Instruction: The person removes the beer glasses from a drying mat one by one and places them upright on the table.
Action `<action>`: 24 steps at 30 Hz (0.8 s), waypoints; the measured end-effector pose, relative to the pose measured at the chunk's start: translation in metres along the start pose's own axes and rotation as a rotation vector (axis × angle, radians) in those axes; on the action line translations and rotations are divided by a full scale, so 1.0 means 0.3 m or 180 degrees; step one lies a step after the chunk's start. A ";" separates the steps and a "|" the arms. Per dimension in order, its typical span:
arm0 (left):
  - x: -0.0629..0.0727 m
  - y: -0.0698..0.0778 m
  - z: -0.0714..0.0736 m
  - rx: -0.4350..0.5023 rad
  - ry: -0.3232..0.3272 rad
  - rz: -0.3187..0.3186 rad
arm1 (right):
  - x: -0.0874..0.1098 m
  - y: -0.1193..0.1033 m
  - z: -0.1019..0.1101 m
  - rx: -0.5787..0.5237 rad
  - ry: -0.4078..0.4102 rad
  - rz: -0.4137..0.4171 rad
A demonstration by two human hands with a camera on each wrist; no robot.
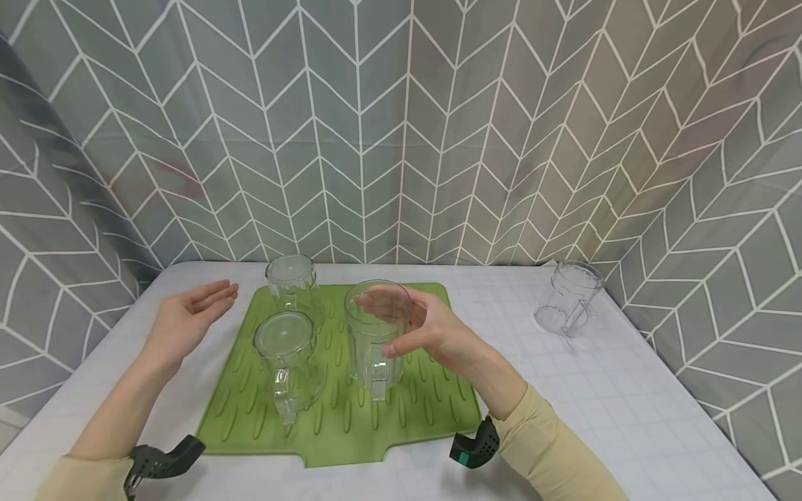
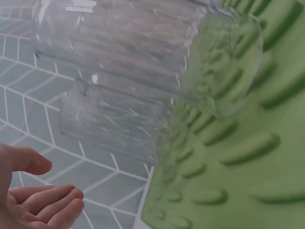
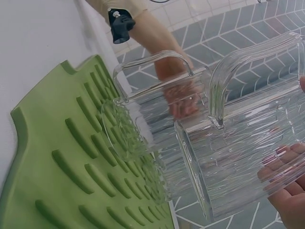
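- Grey cloth backdrop (image 1: pixel 401 139), patterned with white chevron lines, hangs behind and at both sides of a white-covered table (image 1: pixel 626 396).
- Right hand (image 1: pixel 438 325) reaches in from the right, forearm angled inward; it grips the held mug (image 1: pixel 366 341), fingers round the far side and thumb at the front by the handle.
- Held mug is over the middle of the green mat, roughly vertical, handle toward the person; whether its lower end touches the mat, I cannot tell.
- Left hand (image 1: pixel 188 316) is raised beside the mat's left edge, holding nothing; its fingers lie close together, slightly bent, thumb apart in the left wrist view.
- Both forearms emerge from beige sleeves (image 1: pixel 551 442), with a black wrist device (image 1: pixel 164 461) strapped on each.
- Green mat (image 1: pixel 344 435) has a matte surface, raised elongated ridges and a short tab at the near edge.
- Front mug (image 1: pixel 285 355) and rear mug (image 1: pixel 292 278) are on the mat's left part, both clear, ribbed and glossy, the front one's squared handle facing the person.
- Far mug (image 1: pixel 569 299), similarly transparent, rests on the table well to the right.
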State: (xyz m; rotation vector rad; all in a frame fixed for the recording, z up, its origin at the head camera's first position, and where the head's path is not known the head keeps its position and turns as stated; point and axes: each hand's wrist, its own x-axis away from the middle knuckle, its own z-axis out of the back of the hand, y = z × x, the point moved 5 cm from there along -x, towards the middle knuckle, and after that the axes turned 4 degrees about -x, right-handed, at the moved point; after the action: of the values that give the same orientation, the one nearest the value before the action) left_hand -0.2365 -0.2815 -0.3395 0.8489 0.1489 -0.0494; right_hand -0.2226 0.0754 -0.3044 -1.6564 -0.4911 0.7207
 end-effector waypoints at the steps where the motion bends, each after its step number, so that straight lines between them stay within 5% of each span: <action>1: -0.002 -0.009 -0.004 -0.0022 -0.0036 0.0021 | 0.000 -0.001 0.000 0.0002 0.0000 -0.0001; 16: -0.023 -0.113 -0.074 -0.0632 -0.0929 0.0231 | 0.002 -0.010 0.002 0.0013 0.0008 0.0001; 24: -0.015 -0.114 -0.091 -0.0624 -0.1057 0.0212 | 0.001 -0.007 0.009 0.0046 0.0015 0.0002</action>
State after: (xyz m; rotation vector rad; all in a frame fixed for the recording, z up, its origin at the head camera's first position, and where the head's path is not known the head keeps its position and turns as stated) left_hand -0.2477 -0.2835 -0.3818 0.6392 -0.1841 -0.1108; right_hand -0.2242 0.0779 -0.3027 -1.6446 -0.4808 0.7191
